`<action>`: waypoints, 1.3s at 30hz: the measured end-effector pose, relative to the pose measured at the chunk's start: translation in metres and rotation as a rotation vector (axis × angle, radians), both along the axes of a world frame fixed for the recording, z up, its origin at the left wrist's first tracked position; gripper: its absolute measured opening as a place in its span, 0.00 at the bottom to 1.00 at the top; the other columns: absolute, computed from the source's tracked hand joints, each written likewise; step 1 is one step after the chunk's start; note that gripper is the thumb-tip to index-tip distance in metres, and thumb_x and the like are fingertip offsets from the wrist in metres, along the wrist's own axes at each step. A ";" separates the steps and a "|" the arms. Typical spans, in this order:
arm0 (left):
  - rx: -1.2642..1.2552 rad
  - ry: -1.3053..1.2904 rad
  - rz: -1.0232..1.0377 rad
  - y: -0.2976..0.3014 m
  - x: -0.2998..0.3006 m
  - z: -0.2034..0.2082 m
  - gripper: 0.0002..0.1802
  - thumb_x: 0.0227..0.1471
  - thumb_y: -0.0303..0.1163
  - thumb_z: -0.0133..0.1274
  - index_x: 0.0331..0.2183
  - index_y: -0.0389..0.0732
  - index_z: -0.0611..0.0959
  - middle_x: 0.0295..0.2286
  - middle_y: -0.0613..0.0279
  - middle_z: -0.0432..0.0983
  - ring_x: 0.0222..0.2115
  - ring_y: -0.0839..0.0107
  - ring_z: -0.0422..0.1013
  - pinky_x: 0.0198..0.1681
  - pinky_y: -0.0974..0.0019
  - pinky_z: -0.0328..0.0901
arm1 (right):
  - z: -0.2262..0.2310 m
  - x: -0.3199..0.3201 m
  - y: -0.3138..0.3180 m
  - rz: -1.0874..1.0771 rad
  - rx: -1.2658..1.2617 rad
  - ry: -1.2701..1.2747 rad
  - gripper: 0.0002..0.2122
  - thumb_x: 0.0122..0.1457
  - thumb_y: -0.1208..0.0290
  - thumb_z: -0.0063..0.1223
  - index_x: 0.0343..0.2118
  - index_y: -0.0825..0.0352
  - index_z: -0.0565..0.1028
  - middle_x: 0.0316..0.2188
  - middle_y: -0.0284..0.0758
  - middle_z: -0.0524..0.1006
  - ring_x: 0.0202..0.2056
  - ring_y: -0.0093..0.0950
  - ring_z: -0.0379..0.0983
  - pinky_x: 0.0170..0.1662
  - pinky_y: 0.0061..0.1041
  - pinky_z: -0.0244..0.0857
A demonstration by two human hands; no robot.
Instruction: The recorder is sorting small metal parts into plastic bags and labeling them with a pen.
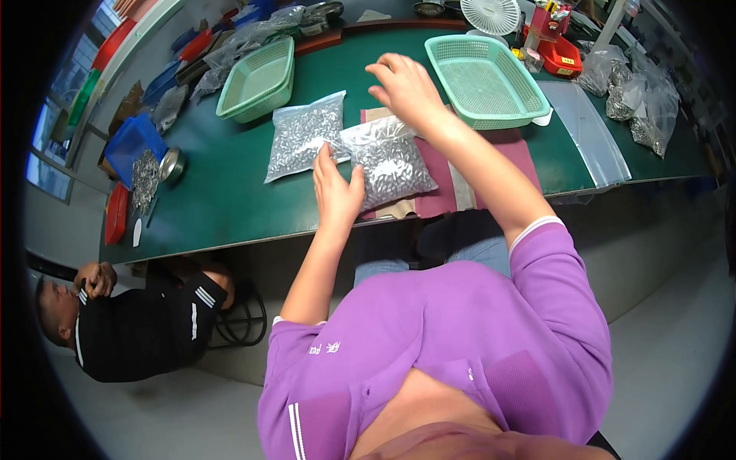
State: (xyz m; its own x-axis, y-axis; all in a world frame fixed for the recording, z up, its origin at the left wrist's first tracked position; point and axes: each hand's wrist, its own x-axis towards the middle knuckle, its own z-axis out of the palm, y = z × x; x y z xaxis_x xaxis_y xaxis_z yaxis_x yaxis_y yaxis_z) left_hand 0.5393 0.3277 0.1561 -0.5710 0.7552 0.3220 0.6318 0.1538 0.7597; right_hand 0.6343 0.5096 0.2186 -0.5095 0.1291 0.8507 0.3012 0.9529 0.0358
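Two clear plastic bags full of small silvery metal parts lie side by side. The nearer bag (389,167) rests on a pink and beige cloth (434,178) in front of me; the other bag (305,138) lies to its left on the green table. My left hand (337,189) is at the left side of the nearer bag, fingers stretched out and thumb apart, fingertips by the gap between the bags. Beyond the nearer bag's top edge, my right hand (406,86) is raised with bent fingers and thumb apart. Nothing shows in it.
Green mesh baskets stand at the back left (261,80) and back right (491,88). A flat plastic sheet (586,130) and bagged metal parts (644,107) lie far right. At left, loose parts (144,178) lie by a blue bin (132,149). Another person (142,330) sits at left.
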 end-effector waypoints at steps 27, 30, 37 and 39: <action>-0.266 0.580 -0.309 -0.017 0.006 -0.031 0.30 0.50 0.28 0.39 0.53 0.28 0.54 0.54 0.39 0.48 0.56 0.47 0.44 0.58 0.54 0.41 | -0.119 0.100 -0.129 0.062 -0.488 -0.293 0.34 0.48 0.55 0.51 0.56 0.64 0.54 0.58 0.38 0.51 0.60 0.31 0.45 0.61 0.35 0.36; -0.173 0.798 -0.369 -0.013 0.014 -0.025 0.31 0.50 0.30 0.42 0.53 0.29 0.53 0.54 0.40 0.48 0.56 0.45 0.42 0.58 0.52 0.39 | -0.127 0.133 -0.138 0.003 -0.474 -0.301 0.30 0.50 0.57 0.49 0.55 0.65 0.57 0.57 0.36 0.54 0.59 0.30 0.46 0.61 0.32 0.37; 0.009 0.724 -1.202 0.092 0.198 0.038 0.30 0.44 0.31 0.51 0.51 0.38 0.63 0.54 0.49 0.50 0.56 0.51 0.48 0.56 0.54 0.47 | -0.156 0.313 -0.127 0.043 -0.567 0.114 0.09 0.46 0.74 0.49 0.33 0.60 0.75 0.34 0.30 0.75 0.36 0.29 0.72 0.39 0.28 0.66; 0.013 0.782 -1.375 0.126 0.227 0.037 0.31 0.44 0.31 0.52 0.50 0.38 0.63 0.54 0.50 0.51 0.56 0.51 0.48 0.56 0.54 0.47 | -0.157 0.382 -0.113 -0.277 -0.886 0.121 0.10 0.48 0.73 0.49 0.35 0.60 0.75 0.33 0.33 0.75 0.37 0.30 0.72 0.38 0.26 0.67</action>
